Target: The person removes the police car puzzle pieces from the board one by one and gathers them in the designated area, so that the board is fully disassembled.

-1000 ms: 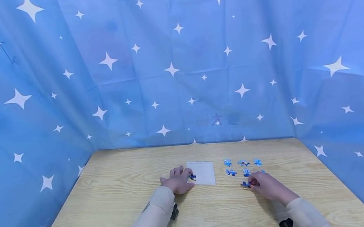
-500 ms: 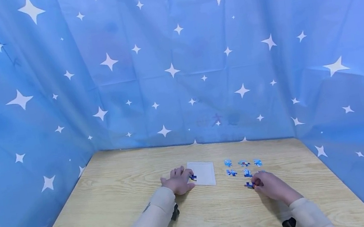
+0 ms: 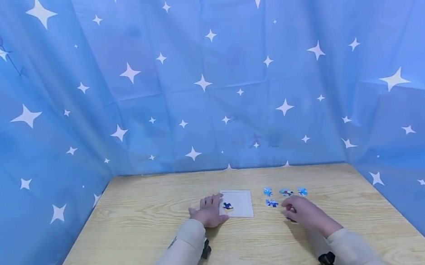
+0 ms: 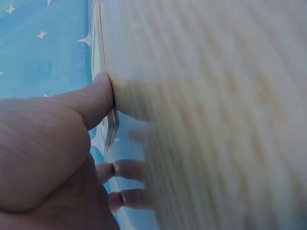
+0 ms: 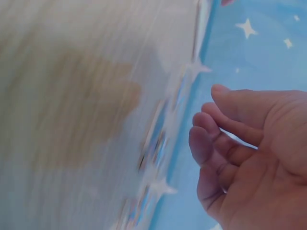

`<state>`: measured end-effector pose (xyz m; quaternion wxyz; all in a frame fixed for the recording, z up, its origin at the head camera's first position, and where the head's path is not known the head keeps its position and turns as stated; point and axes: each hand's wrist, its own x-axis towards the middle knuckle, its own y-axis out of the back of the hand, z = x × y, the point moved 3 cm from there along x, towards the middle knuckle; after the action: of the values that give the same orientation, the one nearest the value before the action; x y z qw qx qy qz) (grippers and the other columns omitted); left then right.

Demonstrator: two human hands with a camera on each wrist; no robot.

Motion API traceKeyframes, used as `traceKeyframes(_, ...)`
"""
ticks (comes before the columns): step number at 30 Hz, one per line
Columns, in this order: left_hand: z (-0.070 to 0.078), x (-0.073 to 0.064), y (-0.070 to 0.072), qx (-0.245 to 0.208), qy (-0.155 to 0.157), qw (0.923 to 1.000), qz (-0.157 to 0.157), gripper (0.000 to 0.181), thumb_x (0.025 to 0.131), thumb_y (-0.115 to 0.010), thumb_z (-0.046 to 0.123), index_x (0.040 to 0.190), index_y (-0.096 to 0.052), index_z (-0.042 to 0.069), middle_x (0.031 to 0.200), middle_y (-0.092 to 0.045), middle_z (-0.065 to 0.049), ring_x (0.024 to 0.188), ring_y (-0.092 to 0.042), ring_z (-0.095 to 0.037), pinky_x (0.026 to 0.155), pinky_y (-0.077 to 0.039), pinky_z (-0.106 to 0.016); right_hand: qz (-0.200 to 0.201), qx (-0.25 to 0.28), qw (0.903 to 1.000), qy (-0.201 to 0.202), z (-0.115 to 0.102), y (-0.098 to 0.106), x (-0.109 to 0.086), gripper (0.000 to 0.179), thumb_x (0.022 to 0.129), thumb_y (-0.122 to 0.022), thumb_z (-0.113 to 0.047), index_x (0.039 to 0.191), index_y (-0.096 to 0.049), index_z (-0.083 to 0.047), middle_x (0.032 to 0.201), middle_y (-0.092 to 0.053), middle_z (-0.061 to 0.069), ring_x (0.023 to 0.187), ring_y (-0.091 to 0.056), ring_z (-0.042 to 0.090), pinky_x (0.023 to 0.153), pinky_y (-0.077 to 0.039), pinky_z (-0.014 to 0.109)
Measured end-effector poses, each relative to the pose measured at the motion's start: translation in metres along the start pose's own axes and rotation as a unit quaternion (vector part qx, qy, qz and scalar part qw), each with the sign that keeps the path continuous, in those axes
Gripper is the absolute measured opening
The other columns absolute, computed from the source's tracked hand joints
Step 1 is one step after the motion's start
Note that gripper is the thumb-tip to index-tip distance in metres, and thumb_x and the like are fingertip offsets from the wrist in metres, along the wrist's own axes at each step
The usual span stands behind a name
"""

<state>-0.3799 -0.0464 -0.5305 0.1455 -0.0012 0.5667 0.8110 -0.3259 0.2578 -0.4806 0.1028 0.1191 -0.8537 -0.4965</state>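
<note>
A square white puzzle tray lies on the wooden table, with one dark blue jigsaw piece at its left side. My left hand rests at the tray's left edge, fingers spread; in the left wrist view the thumb touches that edge. My right hand hovers over the loose pieces with loosely bent fingers. Nothing shows between its fingers in the right wrist view. Another jigsaw piece peeks out just below this hand, mostly hidden by it.
Several loose blue jigsaw pieces lie right of the tray, among them one at the near left and one at the far right. The wooden table backs onto a blue star-patterned curtain.
My right hand has let go of the jigsaw piece and shifted slightly left, now covering some pieces. My left fingers have drawn back, uncovering more of the piece in the tray.
</note>
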Motion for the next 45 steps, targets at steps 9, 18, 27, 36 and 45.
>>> traceKeyframes(9, -0.002, -0.001, 0.001, 0.025, 0.015, 0.9995, -0.015, 0.082, 0.099, -0.055, 0.058, 0.163, -0.022, 0.019, 0.167, -0.022, -0.007, 0.152, -0.019, -0.033, 0.108, -0.017, -0.076, -0.036, 0.043, 0.9974, 0.045, -0.044, -0.028, 0.037, 0.019, 0.097, -0.065, -0.003, 0.115, -0.070, 0.002, 0.102, -0.065, 0.007, 0.084, -0.057, 0.014, 0.074, -0.051, 0.035)
traceKeyframes(18, -0.002, -0.003, 0.001, 0.054, 0.010, 0.9981, -0.027, 0.079, 0.100, -0.049, 0.062, 0.164, -0.023, 0.023, 0.169, -0.019, -0.004, 0.153, -0.018, -0.031, 0.107, -0.020, -0.077, -0.082, 0.033, 0.9932, 0.076, -0.083, -0.055, 0.076, 0.023, 0.098, -0.066, -0.003, 0.120, -0.070, 0.001, 0.104, -0.067, 0.007, 0.093, -0.063, 0.020, 0.083, -0.054, 0.042)
traceKeyframes(27, 0.008, -0.011, 0.009, 0.047, -0.004, 0.9978, -0.046, 0.070, 0.102, -0.048, 0.058, 0.163, -0.023, 0.035, 0.170, -0.015, 0.000, 0.155, -0.013, -0.030, 0.108, -0.018, -0.077, -0.089, 0.004, 0.9938, 0.066, -0.090, -0.069, 0.091, 0.032, 0.095, -0.069, -0.003, 0.127, -0.067, -0.001, 0.102, -0.063, 0.004, 0.093, -0.062, 0.020, 0.085, -0.053, 0.043)
traceKeyframes(36, 0.006, -0.006, 0.007, 0.044, -0.005, 0.9984, -0.035, 0.072, 0.100, -0.051, 0.060, 0.162, -0.028, 0.032, 0.169, -0.018, -0.003, 0.154, -0.015, -0.031, 0.108, -0.019, -0.076, -0.061, -0.016, 0.9947, 0.081, -0.092, -0.073, 0.097, 0.024, 0.091, -0.072, -0.002, 0.114, -0.073, 0.000, 0.100, -0.065, 0.006, 0.092, -0.063, 0.022, 0.086, -0.054, 0.043)
traceKeyframes(45, -0.002, 0.000, 0.002, 0.045, 0.000, 0.9987, -0.023, 0.074, 0.098, -0.051, 0.063, 0.161, -0.030, 0.031, 0.168, -0.021, -0.002, 0.152, -0.018, -0.031, 0.107, -0.020, -0.076, -0.057, -0.031, 0.9959, 0.063, -0.097, -0.075, 0.097, 0.019, 0.091, -0.076, -0.010, 0.108, -0.074, -0.001, 0.097, -0.063, 0.004, 0.089, -0.064, 0.020, 0.084, -0.055, 0.041)
